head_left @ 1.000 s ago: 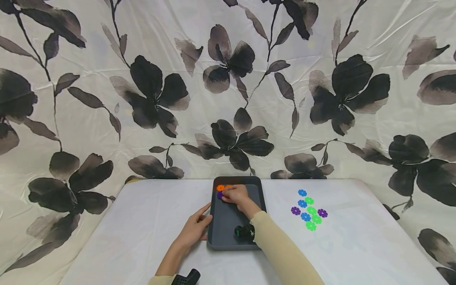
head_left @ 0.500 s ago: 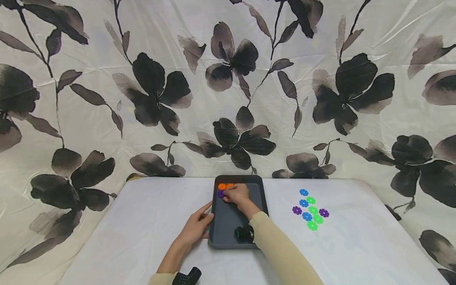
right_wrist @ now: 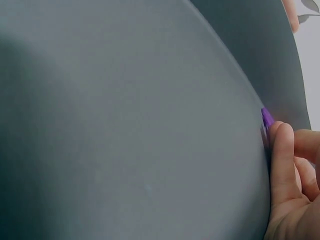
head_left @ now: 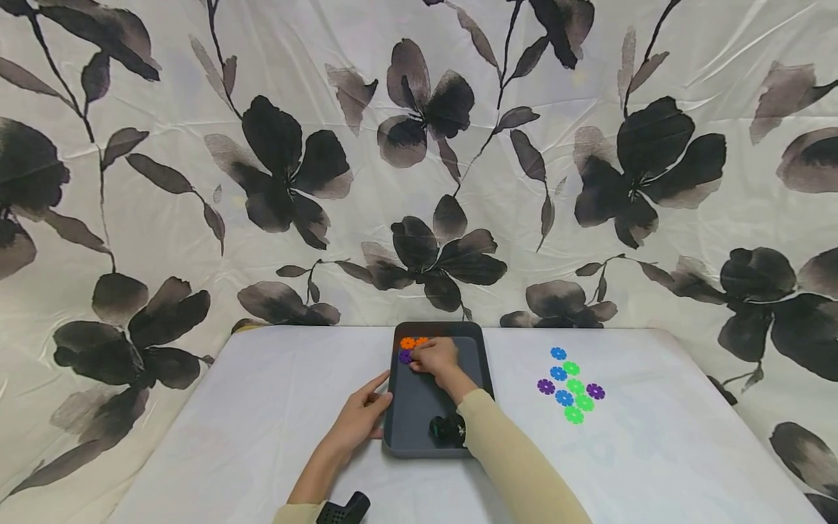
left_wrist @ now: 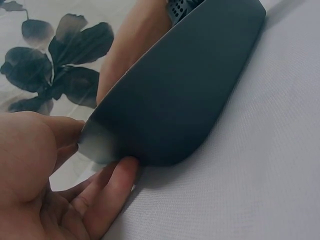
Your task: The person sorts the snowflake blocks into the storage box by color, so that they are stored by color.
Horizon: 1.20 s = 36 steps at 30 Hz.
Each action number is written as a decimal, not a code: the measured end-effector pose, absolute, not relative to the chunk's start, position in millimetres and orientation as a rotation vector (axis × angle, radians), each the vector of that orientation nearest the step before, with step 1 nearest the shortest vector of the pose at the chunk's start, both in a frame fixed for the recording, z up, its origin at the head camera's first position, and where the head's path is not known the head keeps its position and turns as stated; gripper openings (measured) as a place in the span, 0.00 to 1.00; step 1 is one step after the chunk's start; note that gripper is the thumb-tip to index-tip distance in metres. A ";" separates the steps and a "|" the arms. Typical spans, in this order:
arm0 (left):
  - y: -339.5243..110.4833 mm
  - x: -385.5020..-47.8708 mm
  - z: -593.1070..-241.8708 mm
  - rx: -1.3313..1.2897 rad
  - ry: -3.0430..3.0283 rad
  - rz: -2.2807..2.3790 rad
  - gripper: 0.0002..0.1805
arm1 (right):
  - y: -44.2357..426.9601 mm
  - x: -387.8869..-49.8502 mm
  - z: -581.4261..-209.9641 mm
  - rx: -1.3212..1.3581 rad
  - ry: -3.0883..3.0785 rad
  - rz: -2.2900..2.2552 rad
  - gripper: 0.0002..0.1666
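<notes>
In the head view my left hand (head_left: pixel 361 413) holds the left side of a dark grey tray (head_left: pixel 425 429). The left wrist view shows its fingers (left_wrist: pixel 125 176) against the tray's outer wall and rim. My right hand (head_left: pixel 437 357) reaches into the tray's far left part and pinches a purple notched disc (head_left: pixel 405 356). In the right wrist view the purple disc stands tilted at the fingertips, close to the tray's wall; part of it is hidden. Just beyond, orange notched discs (head_left: pixel 408 343) lie along the tray's far end, partly behind the right hand.
To the right of the tray, loose notched discs lie on the white tablecloth (head_left: pixel 655 451): several green (head_left: pixel 575 386), some blue (head_left: pixel 564 398) and two purple (head_left: pixel 546 387). A floral cloth (head_left: pixel 432 255) hangs behind the table.
The head view has shifted slightly. The purple disc in the tray has moved very little under the right fingers. The left hand keeps its place on the tray.
</notes>
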<state>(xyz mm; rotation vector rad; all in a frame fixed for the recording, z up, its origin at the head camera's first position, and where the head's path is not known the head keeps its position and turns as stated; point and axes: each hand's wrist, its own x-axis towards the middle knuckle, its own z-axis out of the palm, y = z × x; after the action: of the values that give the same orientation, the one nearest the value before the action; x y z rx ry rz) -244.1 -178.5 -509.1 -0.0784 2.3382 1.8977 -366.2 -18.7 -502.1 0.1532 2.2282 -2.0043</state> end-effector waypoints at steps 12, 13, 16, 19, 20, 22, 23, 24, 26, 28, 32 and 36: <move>-178.7 -241.7 -505.7 -0.080 2.301 1.936 0.28 | -21.0 -368.0 -501.6 0.219 2.228 -2.011 0.05; -178.6 -241.7 -505.7 -0.081 2.301 1.936 0.28 | -21.1 -368.5 -501.8 0.225 2.229 -2.011 0.05; -178.1 -242.0 -505.6 -0.077 2.303 1.936 0.28 | -21.2 -369.6 -502.1 0.233 2.234 -2.006 0.05; -177.8 -242.3 -506.3 -0.080 2.312 1.935 0.28 | -21.1 -369.9 -501.6 0.237 2.230 -2.000 0.05; -177.7 -242.5 -506.7 -0.082 2.317 1.932 0.28 | -21.0 -369.5 -501.0 0.239 2.226 -1.998 0.05; -177.7 -242.7 -507.3 -0.091 2.330 1.922 0.28 | -20.9 -368.2 -500.0 0.236 2.223 -1.995 0.06; -177.7 -242.8 -507.5 -0.095 2.335 1.920 0.28 | -20.7 -367.5 -499.4 0.230 2.224 -1.995 0.06; -177.6 -243.0 -507.6 -0.097 2.340 1.917 0.28 | -20.7 -366.9 -498.8 0.230 2.220 -1.998 0.06; -177.5 -243.3 -507.7 -0.100 2.345 1.912 0.28 | -20.5 -365.9 -498.2 0.222 2.223 -2.003 0.06; -177.3 -243.4 -507.4 -0.101 2.347 1.912 0.28 | -20.4 -365.6 -498.1 0.217 2.221 -2.011 0.06; -177.1 -243.3 -506.8 -0.097 2.345 1.915 0.28 | -20.5 -366.4 -498.6 0.213 2.221 -2.011 0.06; -177.4 -243.2 -508.0 -0.095 2.344 1.914 0.28 | -21.0 -366.1 -499.3 0.211 2.216 -2.008 0.06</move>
<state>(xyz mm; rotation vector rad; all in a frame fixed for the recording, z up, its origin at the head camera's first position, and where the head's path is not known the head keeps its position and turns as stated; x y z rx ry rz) -243.2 -177.4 -508.0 -0.0949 2.3436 1.9137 -366.1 -21.0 -499.3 0.2107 2.2163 -2.0083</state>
